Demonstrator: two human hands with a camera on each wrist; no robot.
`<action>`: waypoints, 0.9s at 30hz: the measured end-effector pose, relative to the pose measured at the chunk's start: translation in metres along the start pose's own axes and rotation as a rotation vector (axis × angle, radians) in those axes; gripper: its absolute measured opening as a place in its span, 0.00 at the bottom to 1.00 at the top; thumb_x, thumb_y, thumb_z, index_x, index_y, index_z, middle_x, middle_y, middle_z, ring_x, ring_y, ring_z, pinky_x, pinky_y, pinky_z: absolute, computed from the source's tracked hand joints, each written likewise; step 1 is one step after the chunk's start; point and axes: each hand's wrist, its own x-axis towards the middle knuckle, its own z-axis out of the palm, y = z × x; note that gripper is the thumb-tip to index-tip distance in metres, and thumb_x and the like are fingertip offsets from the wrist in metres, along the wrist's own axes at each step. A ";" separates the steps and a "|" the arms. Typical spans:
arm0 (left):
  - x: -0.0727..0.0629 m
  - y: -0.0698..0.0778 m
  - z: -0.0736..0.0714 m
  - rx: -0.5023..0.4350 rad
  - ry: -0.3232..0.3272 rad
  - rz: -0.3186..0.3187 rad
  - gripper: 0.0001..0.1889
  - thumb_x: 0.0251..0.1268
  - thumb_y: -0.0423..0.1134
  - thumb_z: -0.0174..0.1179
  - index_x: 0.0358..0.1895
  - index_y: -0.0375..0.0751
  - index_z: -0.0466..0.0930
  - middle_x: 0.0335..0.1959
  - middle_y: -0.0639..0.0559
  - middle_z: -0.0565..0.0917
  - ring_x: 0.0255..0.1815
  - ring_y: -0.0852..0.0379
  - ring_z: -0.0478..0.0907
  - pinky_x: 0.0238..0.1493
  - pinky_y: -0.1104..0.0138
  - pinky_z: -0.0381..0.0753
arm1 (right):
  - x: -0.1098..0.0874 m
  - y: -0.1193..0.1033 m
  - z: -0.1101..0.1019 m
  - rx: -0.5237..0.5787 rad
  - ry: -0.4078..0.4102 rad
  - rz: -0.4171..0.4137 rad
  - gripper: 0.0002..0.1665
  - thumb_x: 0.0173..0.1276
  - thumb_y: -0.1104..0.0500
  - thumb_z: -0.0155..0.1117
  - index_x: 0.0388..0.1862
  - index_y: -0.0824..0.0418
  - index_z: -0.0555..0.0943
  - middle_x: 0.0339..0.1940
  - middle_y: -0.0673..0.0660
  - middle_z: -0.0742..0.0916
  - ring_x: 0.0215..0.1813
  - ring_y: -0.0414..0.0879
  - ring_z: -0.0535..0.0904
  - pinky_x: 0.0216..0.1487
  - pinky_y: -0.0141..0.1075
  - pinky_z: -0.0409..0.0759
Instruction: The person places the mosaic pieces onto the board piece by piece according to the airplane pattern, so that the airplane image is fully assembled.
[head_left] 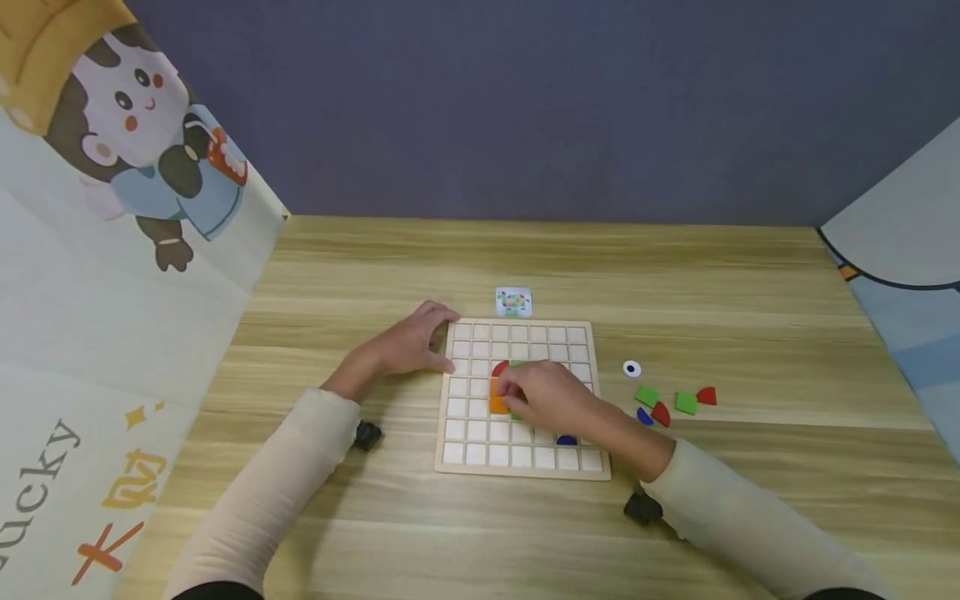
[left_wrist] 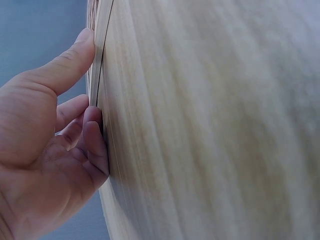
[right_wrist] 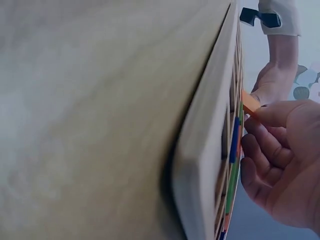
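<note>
A square wooden grid board [head_left: 525, 476] with pale cells lies on the table. My left hand [head_left: 411, 340] rests at its upper left side, thumb and fingertips spread along the edge. Over the middle of the grid, my right hand [head_left: 551, 396] pinches an orange tile [right_wrist: 251, 103] between thumb and fingers, tilted up from the board in the right wrist view. Beside these fingertips, orange [head_left: 496, 397], a red quarter-circle [head_left: 500, 367] and green pieces show in the cells, partly covered by the hand. A blue half-round piece [head_left: 567, 440] sits in a lower right cell.
A small pattern card [head_left: 513, 302] lies behind the board. To the right are a white disc with a dark centre [head_left: 632, 368], green squares [head_left: 686, 402], red quarter-circles [head_left: 707, 396] and a blue piece [head_left: 645, 416]. A dark wall stands behind the table.
</note>
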 end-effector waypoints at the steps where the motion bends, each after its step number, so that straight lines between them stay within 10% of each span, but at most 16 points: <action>1: 0.001 0.000 0.000 0.000 0.000 -0.002 0.45 0.60 0.46 0.74 0.77 0.42 0.60 0.74 0.47 0.61 0.64 0.46 0.73 0.69 0.53 0.74 | 0.000 0.000 0.001 -0.010 0.003 -0.009 0.03 0.69 0.57 0.70 0.40 0.51 0.87 0.31 0.41 0.86 0.32 0.33 0.76 0.38 0.29 0.78; 27: 0.005 -0.001 0.001 0.010 0.002 0.005 0.46 0.59 0.46 0.75 0.78 0.42 0.60 0.74 0.46 0.61 0.63 0.46 0.74 0.69 0.54 0.75 | -0.001 0.002 -0.004 -0.096 0.026 -0.076 0.02 0.67 0.58 0.69 0.36 0.49 0.86 0.34 0.43 0.84 0.32 0.35 0.74 0.33 0.29 0.74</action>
